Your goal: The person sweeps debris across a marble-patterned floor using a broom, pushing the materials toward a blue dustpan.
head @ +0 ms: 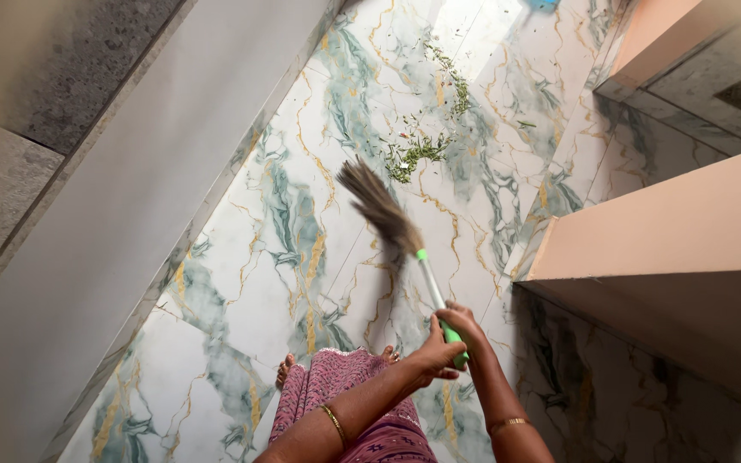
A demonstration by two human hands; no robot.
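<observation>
Left hand (433, 353): closed on broom (405, 244) handle.
Right hand (465, 324): gripping same handle, just above.
Broom axis: slanting up-left from hands.
Green scraps (418, 153): on floor (242, 283) beyond bristles.

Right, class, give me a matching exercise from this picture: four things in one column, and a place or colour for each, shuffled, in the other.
Things:
1. broom
2. green scraps
3. left hand
4. floor tiles

Descriptions:
A. white marble pattern with green and gold veins
B. scattered on the floor beyond the bristles
C. brown bristles, green and white handle
D. gripping the handle, beside the right hand

Pairs: 1-C, 2-B, 3-D, 4-A
</observation>
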